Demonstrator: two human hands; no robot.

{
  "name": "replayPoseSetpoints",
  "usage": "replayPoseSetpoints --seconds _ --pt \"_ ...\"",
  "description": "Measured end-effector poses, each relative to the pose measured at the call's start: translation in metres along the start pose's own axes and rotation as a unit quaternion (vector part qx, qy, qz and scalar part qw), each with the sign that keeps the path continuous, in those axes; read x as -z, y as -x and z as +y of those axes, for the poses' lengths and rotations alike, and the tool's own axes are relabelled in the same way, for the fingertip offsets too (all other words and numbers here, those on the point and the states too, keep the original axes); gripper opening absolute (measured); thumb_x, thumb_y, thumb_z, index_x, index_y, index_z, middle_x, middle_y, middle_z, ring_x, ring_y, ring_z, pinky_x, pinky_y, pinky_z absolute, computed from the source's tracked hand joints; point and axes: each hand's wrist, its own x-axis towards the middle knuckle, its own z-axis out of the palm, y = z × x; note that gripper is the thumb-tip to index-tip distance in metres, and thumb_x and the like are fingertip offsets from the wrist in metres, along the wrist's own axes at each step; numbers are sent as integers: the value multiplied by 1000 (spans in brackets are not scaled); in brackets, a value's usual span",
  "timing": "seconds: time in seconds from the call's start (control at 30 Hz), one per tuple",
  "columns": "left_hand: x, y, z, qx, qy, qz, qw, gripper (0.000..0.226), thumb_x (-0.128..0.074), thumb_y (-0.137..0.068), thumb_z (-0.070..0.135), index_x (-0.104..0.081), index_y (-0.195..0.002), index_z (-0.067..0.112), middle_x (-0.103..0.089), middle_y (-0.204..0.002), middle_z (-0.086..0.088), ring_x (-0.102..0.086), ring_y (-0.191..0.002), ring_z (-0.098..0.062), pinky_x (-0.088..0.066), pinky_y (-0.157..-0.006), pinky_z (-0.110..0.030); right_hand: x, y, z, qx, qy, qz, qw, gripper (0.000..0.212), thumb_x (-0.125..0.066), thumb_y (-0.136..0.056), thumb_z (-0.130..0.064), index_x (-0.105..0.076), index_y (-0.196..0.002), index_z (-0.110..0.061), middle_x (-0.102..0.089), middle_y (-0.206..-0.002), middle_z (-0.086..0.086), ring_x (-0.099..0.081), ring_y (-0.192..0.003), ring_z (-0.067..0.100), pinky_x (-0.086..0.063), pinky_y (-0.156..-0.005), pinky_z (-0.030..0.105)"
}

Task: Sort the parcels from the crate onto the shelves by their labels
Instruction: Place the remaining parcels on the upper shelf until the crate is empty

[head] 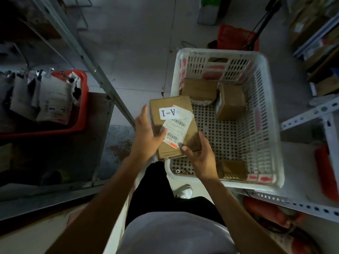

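Single view only, head-worn wide-angle camera. It is looking steeply down from above the person's chest, facing forward over the white crate (260, 114) on the floor. Hands and box (172, 125) are sitting close under the lens, mid-frame. Edges are bowing outward: shelf post (88, 57) at left, shelving (310, 114) at right.

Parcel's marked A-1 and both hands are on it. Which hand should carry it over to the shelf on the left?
Probably the left hand: it is on the shelf side and already holds the A-1 parcel with its thumb on the label. The right hand only pinches the near corner, beside the crate.
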Motion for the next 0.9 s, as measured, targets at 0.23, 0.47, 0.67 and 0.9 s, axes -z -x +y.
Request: replayPoseSetpoints --seconds 0.23,0.47,0.67,0.9 --pt "22 -79 25 -98 -180 -135 969 75 -78 -81 36 -43 -142 12 -49 -125 -5 -53 -107 -15 -44 -81 -19 14 -13 9 11 33 -75 997 93 -90 -69 -29 -35 -144 -39 -54 -123 -28 -50 -109 -21 -41 -87 6" --pt "45 -56 -18 8 -160 -87 983 100 -62 -64 82 -35 -142 24 -59 -123 -7 -63 -104 -23 -59 -82 -44 20 -32 2 -50 -1 24 998 68 -74 -78 -56 -53 -132 -21 -59 -128 -1 -57 -117 15 -49 -96 37" --pt "35 -13 -16 65 -162 -81 981 110 -67 -77 67 4 -156 34 -49 -135 -22 -57 -116 -37 -51 -96 -53 11 -56 -14 -63 -41 -90 993 66 -65 -81 -65 -54 -135 -30 -63 -129 -9 -61 -116 11 -48 -97 30" --pt "43 -6 -17 91 -100 -46 990 91 -78 -69 61 -33 -137 19 -46 -131 -14 -55 -115 -29 -55 -89 -45 9 -60 -13 -111 36 -22 993 81 -75 -65 -73 -57 -125 -21 -67 -117 -3 -64 -104 15 -54 -83 33"
